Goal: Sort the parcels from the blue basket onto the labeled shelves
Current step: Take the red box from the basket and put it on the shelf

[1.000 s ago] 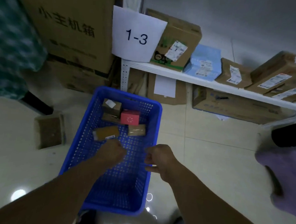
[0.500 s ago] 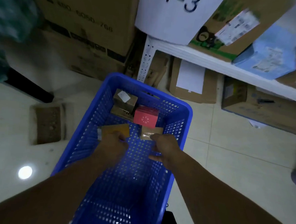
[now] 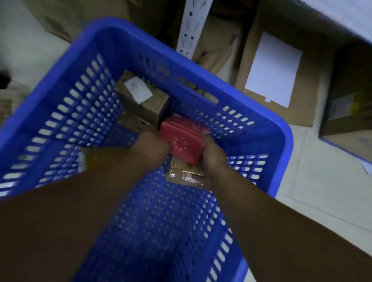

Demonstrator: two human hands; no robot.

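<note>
Our left hand (image 3: 152, 148) and right hand (image 3: 214, 158) clasp the pink parcel (image 3: 182, 140) from either side at the far end of the blue basket (image 3: 286, 144); we have it squarely between them, equally near both.

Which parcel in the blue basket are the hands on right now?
The red box, held between the left hand and the right hand. It alone is red; the white-labelled box and the taped box are brown.

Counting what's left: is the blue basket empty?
No: in the blue basket a red box sits between the left hand and right hand, with a labelled brown box beside it.
</note>
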